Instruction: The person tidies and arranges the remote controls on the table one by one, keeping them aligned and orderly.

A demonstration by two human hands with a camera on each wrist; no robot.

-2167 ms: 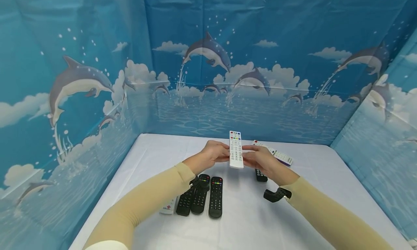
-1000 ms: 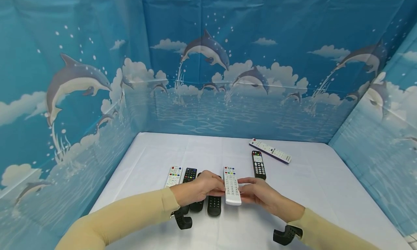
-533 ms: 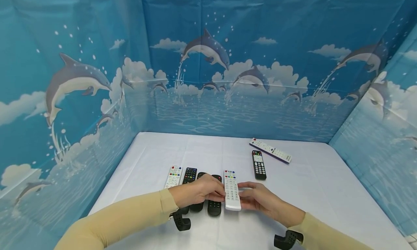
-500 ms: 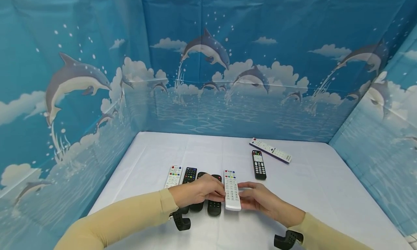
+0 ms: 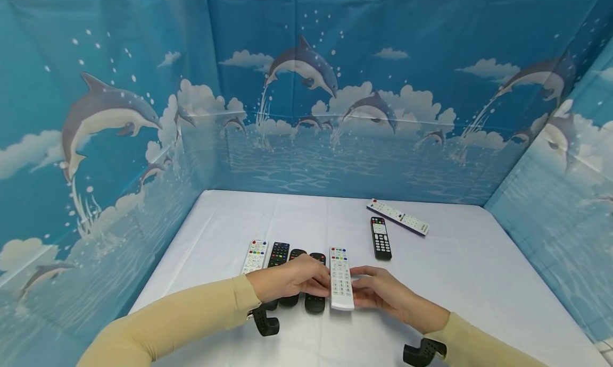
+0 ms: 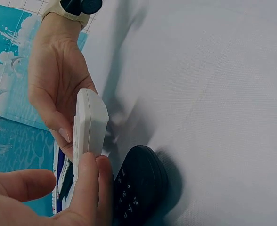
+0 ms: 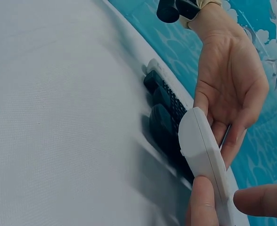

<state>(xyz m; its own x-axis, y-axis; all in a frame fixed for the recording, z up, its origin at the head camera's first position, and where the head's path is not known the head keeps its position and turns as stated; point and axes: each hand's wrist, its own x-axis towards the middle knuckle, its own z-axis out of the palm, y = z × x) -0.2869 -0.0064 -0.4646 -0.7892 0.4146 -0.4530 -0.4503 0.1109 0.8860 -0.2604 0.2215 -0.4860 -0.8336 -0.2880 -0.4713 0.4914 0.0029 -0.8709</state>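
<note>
A white remote control (image 5: pixel 341 282) with coloured buttons at its far end is held between both hands, just above the table in the wrist views. My left hand (image 5: pixel 300 277) grips its left edge, fingertips against the side. From the right, my right hand (image 5: pixel 381 291) holds the opposite edge with thumb and fingers. In the left wrist view the white remote (image 6: pixel 92 120) shows its side and underside, close to a black remote (image 6: pixel 141 181). Directly left of the held remote lies that black remote (image 5: pixel 314 301), partly covered by the left hand.
Left of the hands lie another white remote (image 5: pixel 255 256) and two black remotes (image 5: pixel 279 254), (image 5: pixel 297 253) in a row. Farther back right are a black remote (image 5: pixel 381 239) and a slanted white one (image 5: pixel 398 217). Dolphin-printed curtains (image 5: pixel 306 159) border the white table (image 5: pixel 460 282).
Both hands have brought the white remote from the table's far middle toward the near side, beside the row of remotes. Over the last half second hands and remote have stayed nearly still.
</note>
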